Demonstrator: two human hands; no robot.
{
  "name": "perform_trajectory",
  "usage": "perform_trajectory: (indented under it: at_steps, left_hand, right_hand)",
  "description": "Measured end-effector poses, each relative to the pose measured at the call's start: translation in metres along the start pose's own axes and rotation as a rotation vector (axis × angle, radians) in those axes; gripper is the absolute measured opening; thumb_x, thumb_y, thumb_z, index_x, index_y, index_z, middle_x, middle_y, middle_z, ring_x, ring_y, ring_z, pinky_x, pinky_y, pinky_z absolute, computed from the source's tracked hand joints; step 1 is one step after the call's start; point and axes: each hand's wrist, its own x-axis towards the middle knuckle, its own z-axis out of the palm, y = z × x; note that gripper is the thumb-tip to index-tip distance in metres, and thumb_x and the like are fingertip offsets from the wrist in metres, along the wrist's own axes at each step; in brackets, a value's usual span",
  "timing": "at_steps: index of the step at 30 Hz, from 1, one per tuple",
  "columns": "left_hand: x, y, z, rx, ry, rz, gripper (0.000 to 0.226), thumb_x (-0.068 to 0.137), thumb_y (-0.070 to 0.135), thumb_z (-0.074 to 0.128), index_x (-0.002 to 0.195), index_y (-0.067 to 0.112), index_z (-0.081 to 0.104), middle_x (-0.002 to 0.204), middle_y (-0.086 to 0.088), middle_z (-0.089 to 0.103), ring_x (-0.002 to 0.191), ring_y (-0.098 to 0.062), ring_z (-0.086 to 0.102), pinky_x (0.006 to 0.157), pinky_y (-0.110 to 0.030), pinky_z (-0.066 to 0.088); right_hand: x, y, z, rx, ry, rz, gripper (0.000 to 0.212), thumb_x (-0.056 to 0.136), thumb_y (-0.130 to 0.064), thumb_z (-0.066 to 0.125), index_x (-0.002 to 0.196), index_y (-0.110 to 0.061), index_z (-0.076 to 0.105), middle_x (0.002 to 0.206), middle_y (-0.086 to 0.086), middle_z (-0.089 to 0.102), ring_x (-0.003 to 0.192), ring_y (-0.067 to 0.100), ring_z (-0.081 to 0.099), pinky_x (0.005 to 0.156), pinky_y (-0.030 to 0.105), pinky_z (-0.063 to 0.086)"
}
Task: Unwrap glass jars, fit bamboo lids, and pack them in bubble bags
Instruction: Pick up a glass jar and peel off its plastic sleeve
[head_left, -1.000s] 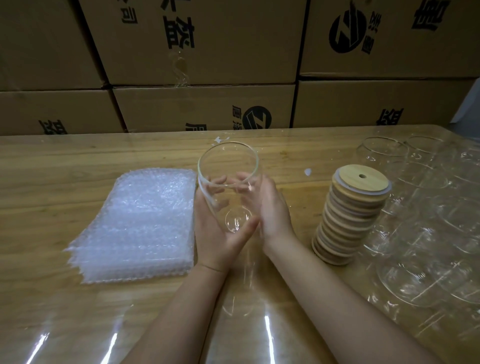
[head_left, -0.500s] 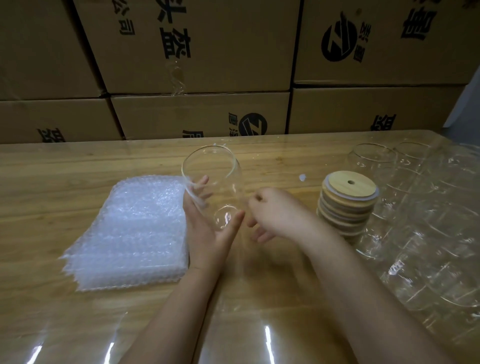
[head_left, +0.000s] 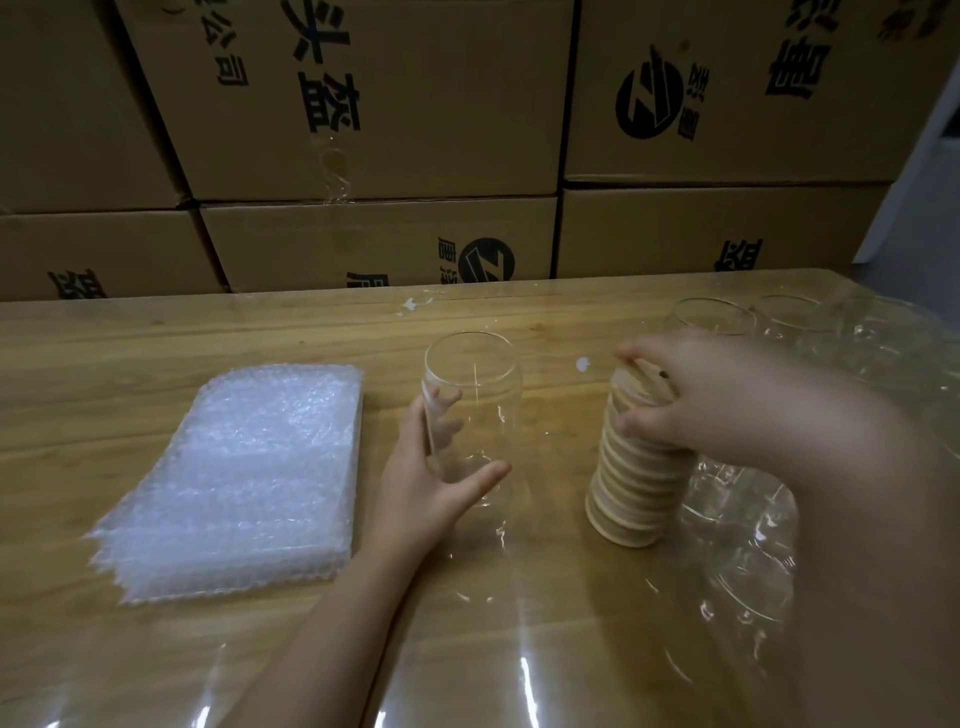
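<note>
On the worktop (head_left: 156, 338) the unwrapped glass jar (head_left: 470, 415) was upright, mouth up, between the pile of bubble bags (head_left: 244, 483) and the stack of bamboo lids (head_left: 634, 483). The left hand (head_left: 421, 488) gripped it low down, fingers curled behind the glass and thumb across the front. The right hand (head_left: 696, 395) had its fingers closed on the top lid (head_left: 641, 382), pinching it at the rim. That stack leaned, to my eye, and I judged a careless lift could drag the lids beneath and tip the column against the wrapped jars (head_left: 737, 525) just beside it. The clear film (head_left: 519, 649) under the jar looked slippery too. Pressing a lid on against a one-handed hold might skid it.
</note>
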Motion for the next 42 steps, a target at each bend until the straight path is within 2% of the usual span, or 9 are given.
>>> perform_trajectory:
  at_steps: [7, 11, 13, 17, 22, 28, 34, 40, 42]
  left_hand:
    - [-0.001, -0.001, 0.000, 0.018, -0.087, -0.049, 0.095, 0.059, 0.059, 0.079, 0.140, 0.041, 0.032, 0.135, 0.027, 0.049, 0.116, 0.001, 0.057, 0.097, -0.037, 0.051]
    - [-0.001, -0.001, 0.000, 0.047, -0.102, -0.052, 0.097, 0.058, 0.065, 0.076, 0.139, 0.048, 0.027, 0.137, 0.029, 0.048, 0.117, 0.003, 0.056, 0.097, -0.032, 0.050]
    - [-0.001, 0.000, 0.000, 0.049, -0.098, -0.053, 0.092, 0.057, 0.067, 0.076, 0.133, 0.057, 0.025, 0.136, 0.029, 0.048, 0.116, 0.003, 0.056, 0.096, -0.031, 0.050]
    - [0.000, 0.000, -0.001, 0.027, -0.078, -0.059, 0.080, 0.058, 0.062, 0.078, 0.122, 0.061, 0.031, 0.126, 0.032, 0.051, 0.112, 0.002, 0.058, 0.093, -0.039, 0.053]
    - [0.000, 0.000, -0.001, 0.033, -0.081, -0.068, 0.085, 0.060, 0.061, 0.080, 0.129, 0.056, 0.030, 0.124, 0.029, 0.053, 0.111, 0.000, 0.059, 0.087, -0.043, 0.056]
    - [0.000, 0.000, -0.001, 0.073, -0.069, -0.062, 0.085, 0.060, 0.063, 0.078, 0.131, 0.052, 0.031, 0.122, 0.034, 0.050, 0.107, 0.006, 0.058, 0.085, -0.037, 0.057]
    - [0.001, -0.002, -0.001, 0.056, -0.071, -0.075, 0.089, 0.059, 0.069, 0.076, 0.134, 0.052, 0.030, 0.123, 0.029, 0.055, 0.109, 0.003, 0.060, 0.084, -0.038, 0.057]
    - [0.000, -0.002, -0.001, 0.015, -0.077, -0.100, 0.083, 0.060, 0.068, 0.076, 0.129, 0.058, 0.031, 0.120, 0.025, 0.057, 0.110, 0.003, 0.059, 0.074, -0.041, 0.060]
    - [0.001, 0.000, -0.001, -0.107, -0.077, -0.111, 0.078, 0.067, 0.059, 0.076, 0.133, 0.043, 0.039, 0.120, 0.015, 0.060, 0.114, -0.010, 0.060, 0.082, -0.041, 0.057]
  right_hand:
    - [0.014, 0.008, 0.005, -0.012, 0.130, 0.033, 0.059, 0.086, -0.045, 0.064, 0.139, -0.035, 0.040, 0.138, -0.001, 0.046, 0.119, 0.023, 0.049, 0.087, 0.034, 0.043]
    - [0.016, 0.009, 0.001, 0.179, 0.468, -0.178, 0.058, 0.081, -0.051, 0.058, 0.136, -0.044, 0.039, 0.125, -0.005, 0.043, 0.088, 0.006, 0.049, 0.064, 0.021, 0.039]
    - [0.016, -0.003, 0.002, 0.426, 0.561, -0.362, 0.057, 0.074, -0.053, 0.058, 0.129, -0.047, 0.044, 0.117, -0.013, 0.042, 0.089, -0.004, 0.048, 0.072, 0.013, 0.039]
    - [0.029, -0.040, 0.030, 0.772, 0.602, -0.539, 0.045, 0.071, -0.049, 0.067, 0.109, -0.042, 0.045, 0.113, -0.020, 0.043, 0.102, -0.006, 0.052, 0.089, 0.018, 0.047]
    - [0.054, -0.064, 0.075, 0.788, 0.535, -0.530, 0.042, 0.077, -0.039, 0.070, 0.105, -0.029, 0.041, 0.115, -0.009, 0.043, 0.096, -0.023, 0.042, 0.078, -0.004, 0.034]
    - [0.072, -0.054, 0.090, 0.799, 0.461, -0.492, 0.025, 0.084, -0.041, 0.060, 0.097, -0.021, 0.052, 0.106, -0.008, 0.044, 0.091, -0.012, 0.047, 0.073, 0.003, 0.040]
    - [0.078, -0.058, 0.110, 0.933, 0.558, -0.517, 0.026, 0.081, -0.036, 0.060, 0.094, -0.016, 0.053, 0.108, -0.003, 0.047, 0.101, -0.005, 0.047, 0.083, 0.005, 0.037]
    - [0.083, -0.063, 0.128, 1.088, 0.692, -0.516, 0.031, 0.078, -0.041, 0.059, 0.095, -0.015, 0.056, 0.114, 0.000, 0.052, 0.111, 0.006, 0.050, 0.085, 0.022, 0.044]
    - [0.084, -0.064, 0.131, 1.121, 0.706, -0.526, 0.031, 0.079, -0.039, 0.062, 0.099, -0.016, 0.056, 0.117, 0.001, 0.052, 0.114, 0.011, 0.051, 0.090, 0.034, 0.048]
